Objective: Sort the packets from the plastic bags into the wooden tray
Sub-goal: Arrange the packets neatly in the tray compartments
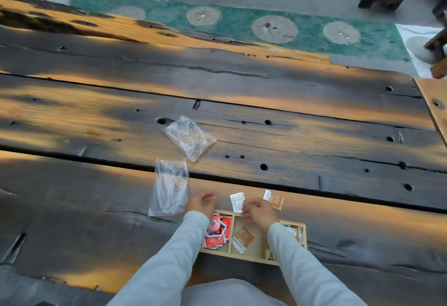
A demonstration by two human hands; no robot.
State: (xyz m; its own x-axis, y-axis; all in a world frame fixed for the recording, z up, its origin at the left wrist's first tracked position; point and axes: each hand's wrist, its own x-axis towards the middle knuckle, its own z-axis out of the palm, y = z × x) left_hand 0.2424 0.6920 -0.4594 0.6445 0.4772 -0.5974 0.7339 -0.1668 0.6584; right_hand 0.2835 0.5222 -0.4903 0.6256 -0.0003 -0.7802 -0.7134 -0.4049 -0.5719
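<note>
My right hand [258, 211] pinched a white packet [236, 201] at its fingertips, above the far edge of the wooden tray [242, 257]. A brown packet [274, 199] lay just to its right. My left hand [200, 203] hung loosely curled and held nothing, with a clear plastic bag [169, 188] just to its left.

**Tray by the near edge, bags behind it**

The wooden tray [251, 256] lies on the tabletop [314, 150] by its near edge. Its left compartment holds a packet pile [216, 233], its middle one a single packet [243, 238]. Just behind the tray lie a left loose packet [236, 200], pinched by the right hand [260, 212], and a right loose packet [274, 199]. The near bag [169, 189] lies behind the tray's left corner, the far bag [191, 137] beyond it toward the far edge.
</note>
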